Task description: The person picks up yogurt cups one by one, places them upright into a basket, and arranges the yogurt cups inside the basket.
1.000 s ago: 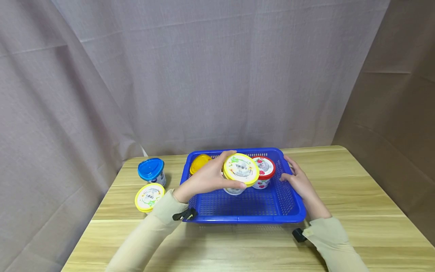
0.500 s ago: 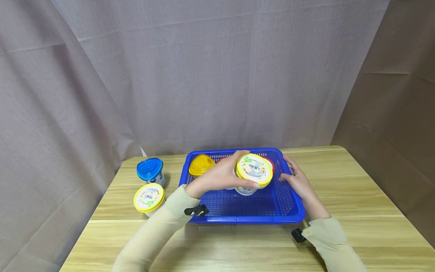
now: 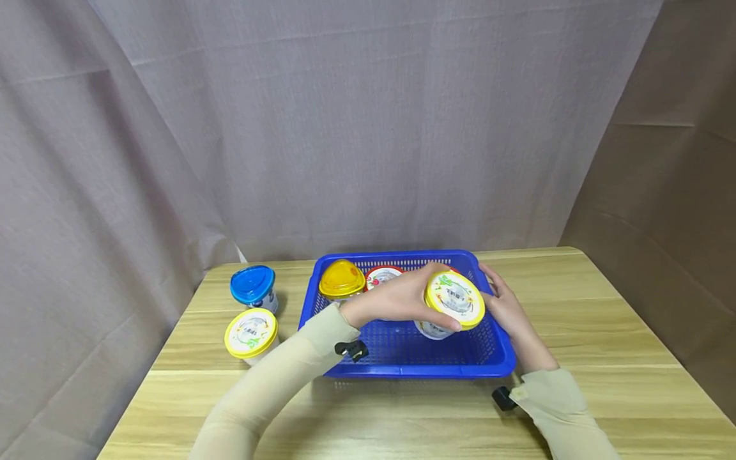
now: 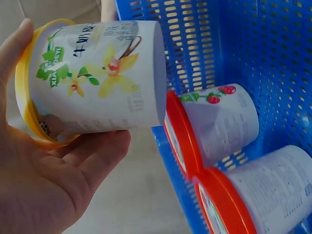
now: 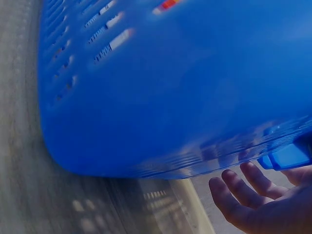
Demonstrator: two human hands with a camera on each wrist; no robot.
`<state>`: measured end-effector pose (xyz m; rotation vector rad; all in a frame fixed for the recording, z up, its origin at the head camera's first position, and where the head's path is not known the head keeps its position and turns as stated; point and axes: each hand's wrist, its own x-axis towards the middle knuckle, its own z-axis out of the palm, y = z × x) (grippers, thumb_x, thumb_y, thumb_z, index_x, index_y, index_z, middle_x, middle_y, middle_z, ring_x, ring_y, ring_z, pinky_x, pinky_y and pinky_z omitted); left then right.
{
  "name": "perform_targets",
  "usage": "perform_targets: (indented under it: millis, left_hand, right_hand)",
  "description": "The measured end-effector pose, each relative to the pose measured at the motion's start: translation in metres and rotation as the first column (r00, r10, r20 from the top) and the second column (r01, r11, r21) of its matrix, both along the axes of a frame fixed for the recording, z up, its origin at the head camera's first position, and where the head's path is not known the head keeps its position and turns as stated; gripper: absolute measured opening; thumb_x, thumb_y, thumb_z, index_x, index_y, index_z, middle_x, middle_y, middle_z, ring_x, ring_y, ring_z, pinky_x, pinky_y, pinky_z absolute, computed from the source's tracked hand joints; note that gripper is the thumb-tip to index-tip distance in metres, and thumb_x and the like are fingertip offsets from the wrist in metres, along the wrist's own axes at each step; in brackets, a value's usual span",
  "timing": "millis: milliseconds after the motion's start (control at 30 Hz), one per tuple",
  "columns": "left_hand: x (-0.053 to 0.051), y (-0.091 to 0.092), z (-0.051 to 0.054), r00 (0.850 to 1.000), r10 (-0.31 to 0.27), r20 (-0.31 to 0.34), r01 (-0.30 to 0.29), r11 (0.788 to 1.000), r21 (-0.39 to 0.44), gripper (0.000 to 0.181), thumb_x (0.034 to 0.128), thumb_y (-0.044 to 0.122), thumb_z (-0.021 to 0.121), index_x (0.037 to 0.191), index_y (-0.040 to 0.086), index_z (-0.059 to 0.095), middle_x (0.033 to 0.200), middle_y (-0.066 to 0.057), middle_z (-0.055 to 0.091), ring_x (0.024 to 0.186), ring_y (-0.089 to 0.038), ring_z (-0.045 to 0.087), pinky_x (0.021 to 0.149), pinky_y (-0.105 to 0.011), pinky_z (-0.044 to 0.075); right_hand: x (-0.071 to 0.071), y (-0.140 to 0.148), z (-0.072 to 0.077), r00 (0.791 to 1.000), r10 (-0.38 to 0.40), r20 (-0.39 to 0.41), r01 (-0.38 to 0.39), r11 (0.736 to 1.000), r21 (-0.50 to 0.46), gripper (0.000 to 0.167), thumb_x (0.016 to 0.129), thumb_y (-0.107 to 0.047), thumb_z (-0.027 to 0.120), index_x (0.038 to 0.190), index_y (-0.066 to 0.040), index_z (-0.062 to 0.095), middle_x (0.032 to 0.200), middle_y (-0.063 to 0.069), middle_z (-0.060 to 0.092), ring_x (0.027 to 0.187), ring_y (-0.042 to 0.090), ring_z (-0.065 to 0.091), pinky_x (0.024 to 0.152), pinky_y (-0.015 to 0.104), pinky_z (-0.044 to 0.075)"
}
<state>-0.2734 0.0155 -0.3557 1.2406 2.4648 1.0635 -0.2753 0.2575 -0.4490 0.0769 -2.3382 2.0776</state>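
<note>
My left hand (image 3: 402, 297) grips a white tub with a yellow rim (image 3: 457, 300), held tilted over the right part of the blue basket (image 3: 420, 370). In the left wrist view, the hand (image 4: 44, 175) has its thumb and fingers round the lid end of that tub (image 4: 102, 83). Two red-rimmed tubs (image 4: 219, 122) (image 4: 273, 190) are inside the basket (image 4: 234, 44). At the basket's right rim, my right hand (image 3: 514, 316) holds the side; the right wrist view shows its bent fingers (image 5: 243, 190) along the outside wall (image 5: 170, 97).
A tub with a yellow triangular lid (image 3: 342, 279) is in the basket's back left, beside a red-rimmed one (image 3: 384, 276). On the wooden table (image 3: 190, 402), left of the basket, stand a blue-lidded tub (image 3: 253, 285) and another yellow-rimmed tub (image 3: 251, 333). Grey cloth hangs behind.
My left hand has carried the yellow-rimmed tub rightward across the basket, uncovering the red-rimmed tub near the middle and covering most of the right one. The right hand has stayed at the rim.
</note>
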Motion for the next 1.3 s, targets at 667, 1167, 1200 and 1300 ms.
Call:
perform_targets:
  millis: [667,1167,1200,1300]
  left_hand:
    - [-0.001,0.028,-0.017,0.99,-0.123,0.074,0.128,0.989,-0.069,0.088,0.0715,0.034,0.092,0.138,0.007,0.041,0.118,0.006,0.054,0.103,-0.004,0.056,0.092,-0.015,0.044]
    - [-0.005,0.032,-0.024,0.989,-0.121,0.087,0.132,0.983,-0.126,0.088,0.0702,0.033,0.093,0.136,0.008,0.04,0.118,0.005,0.052,0.104,-0.004,0.053,0.093,-0.015,0.041]
    - [-0.005,0.032,-0.025,0.989,-0.123,0.084,0.134,0.983,-0.129,0.088,0.0701,0.033,0.093,0.136,0.007,0.04,0.118,0.005,0.052,0.105,-0.004,0.053,0.093,-0.015,0.041]
    - [-0.006,0.031,-0.025,0.989,-0.131,0.071,0.14,0.98,-0.143,0.088,0.0705,0.033,0.093,0.136,0.005,0.041,0.119,0.004,0.052,0.106,-0.004,0.052,0.094,-0.014,0.041]
  right_hand:
    - [0.002,0.001,0.001,1.0,-0.025,-0.006,0.025,0.992,0.124,0.063,0.109,-0.038,0.036,0.162,-0.013,0.016,0.158,0.029,0.029,0.141,0.044,0.032,0.116,0.056,0.021]
    - [0.002,0.003,0.003,0.998,-0.046,-0.038,0.053,0.981,0.189,0.058,0.109,-0.034,0.034,0.161,-0.009,0.022,0.163,0.025,0.02,0.148,0.045,0.016,0.118,0.061,0.012]
    - [0.002,0.002,0.004,0.998,-0.047,-0.033,0.052,0.981,0.187,0.058,0.109,-0.034,0.034,0.161,-0.009,0.022,0.163,0.025,0.021,0.148,0.045,0.017,0.118,0.061,0.012]
    - [0.002,0.001,0.003,0.999,-0.047,-0.027,0.051,0.983,0.178,0.058,0.109,-0.033,0.035,0.161,-0.009,0.022,0.162,0.025,0.021,0.148,0.045,0.018,0.118,0.061,0.012]
